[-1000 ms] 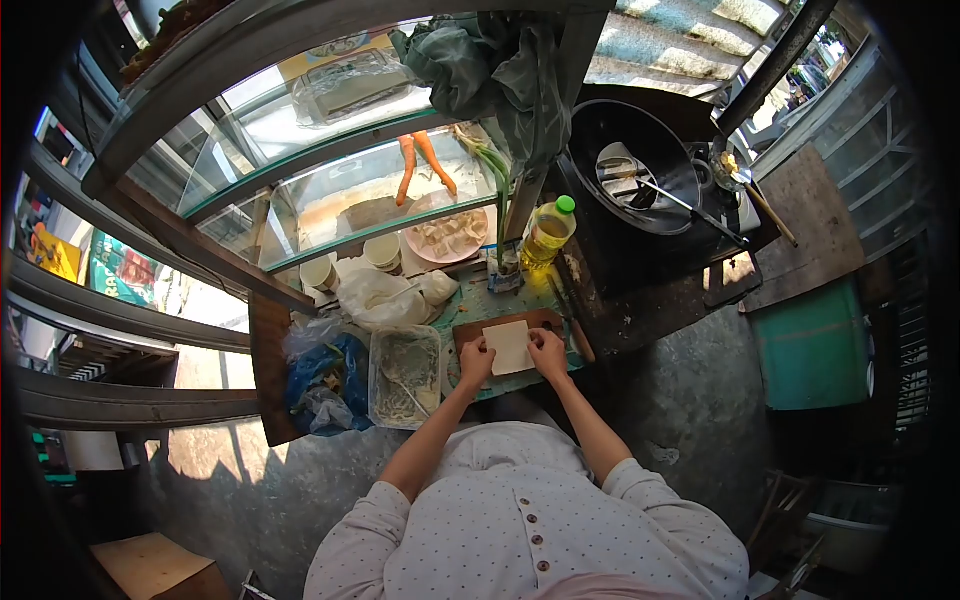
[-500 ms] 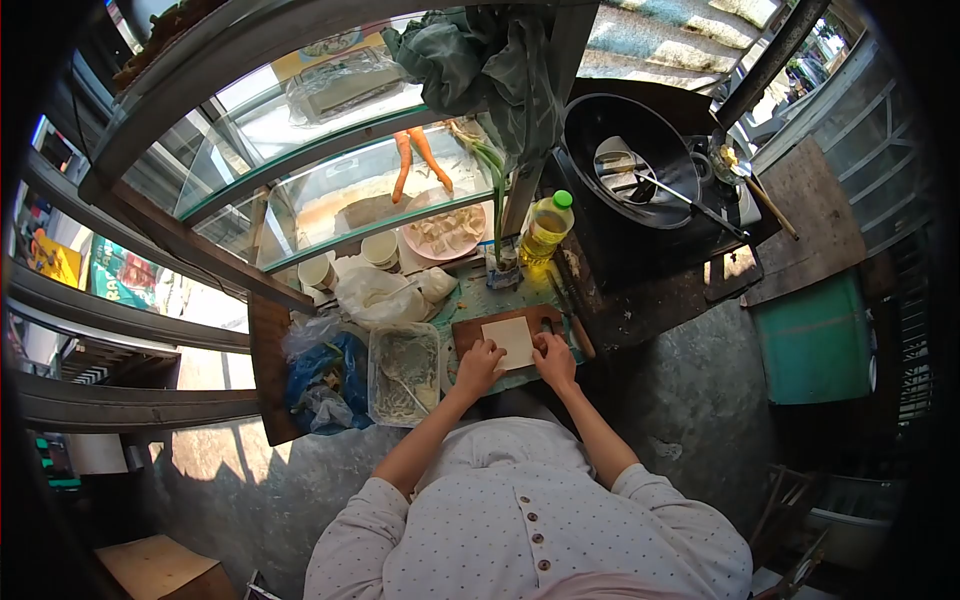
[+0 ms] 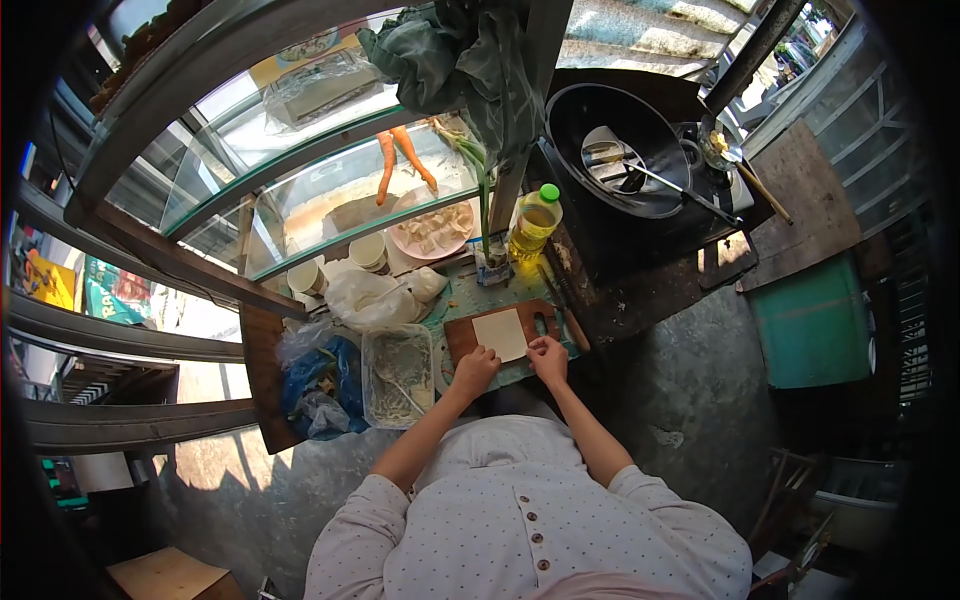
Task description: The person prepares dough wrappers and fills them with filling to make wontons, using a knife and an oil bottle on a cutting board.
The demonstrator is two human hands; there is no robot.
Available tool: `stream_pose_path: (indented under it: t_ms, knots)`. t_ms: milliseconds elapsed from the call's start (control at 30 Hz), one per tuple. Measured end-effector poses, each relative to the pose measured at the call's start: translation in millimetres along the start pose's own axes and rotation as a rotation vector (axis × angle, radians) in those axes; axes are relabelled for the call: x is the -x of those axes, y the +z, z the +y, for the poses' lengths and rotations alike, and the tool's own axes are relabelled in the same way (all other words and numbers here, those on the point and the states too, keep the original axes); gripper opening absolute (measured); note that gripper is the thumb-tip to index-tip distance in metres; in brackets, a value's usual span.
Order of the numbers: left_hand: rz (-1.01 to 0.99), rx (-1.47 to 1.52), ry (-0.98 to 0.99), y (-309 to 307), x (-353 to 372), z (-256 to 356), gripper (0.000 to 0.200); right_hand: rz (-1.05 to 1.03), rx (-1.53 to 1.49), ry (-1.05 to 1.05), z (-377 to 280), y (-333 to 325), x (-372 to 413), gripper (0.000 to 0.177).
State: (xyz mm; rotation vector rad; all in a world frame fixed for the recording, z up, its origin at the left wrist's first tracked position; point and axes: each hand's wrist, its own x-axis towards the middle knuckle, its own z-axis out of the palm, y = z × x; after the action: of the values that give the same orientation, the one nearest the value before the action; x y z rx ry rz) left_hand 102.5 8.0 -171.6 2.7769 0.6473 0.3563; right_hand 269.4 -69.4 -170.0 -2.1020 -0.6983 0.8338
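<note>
A pale square wrapper sheet (image 3: 500,334) lies flat on a brown wooden board (image 3: 461,333). My left hand (image 3: 476,370) is at the sheet's lower left corner, with its fingers bent together at the edge. At the lower right corner is my right hand (image 3: 547,358), its thumb and fingers pinched near the edge. Left of the board stands a clear plastic tub (image 3: 398,345) with a pale mixture and a spoon in it. Behind the board is a bottle of yellow oil (image 3: 534,222) with a green cap.
A pink plate (image 3: 433,230) of folded pieces sits behind glass under two carrots (image 3: 387,165). White plastic bags (image 3: 370,298) and paper cups (image 3: 368,252) stand at the left rear. A black wok (image 3: 640,120) with utensils is at the right. A knife lies beside the board.
The view has shifted slightly, so the counter appears a little further left. Both hands have drawn slightly lower along the sheet, uncovering more of it.
</note>
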Motion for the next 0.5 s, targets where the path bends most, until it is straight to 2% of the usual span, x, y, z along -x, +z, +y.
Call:
stream_pose_path:
  t_ms: [200, 300, 400, 433, 500]
  knots:
    - [0.023, 0.003, -0.021, 1.2, -5.6, -1.2, 0.002, 0.004, 0.121, -0.146, 5.7, 2.3, -21.1, 0.012]
    - [0.034, -0.005, -0.017, 2.0, -7.5, -2.1, 0.002, 0.028, 0.246, -0.107, -11.4, -13.8, -18.3, 0.013]
    - [0.039, -0.031, 0.004, 1.7, -7.5, -2.3, 0.002, 0.175, 0.397, -0.189, -16.0, -31.8, -22.4, 0.017]
    - [0.032, -0.032, 0.013, 1.1, -7.7, -2.0, 0.002, 0.25, 0.647, -0.294, -9.8, -36.4, -25.6, 0.026]
    - [0.017, -0.034, 0.031, -0.4, -6.6, -2.7, 0.003, 0.263, 0.836, -0.286, -4.6, -44.5, -29.1, 0.03]
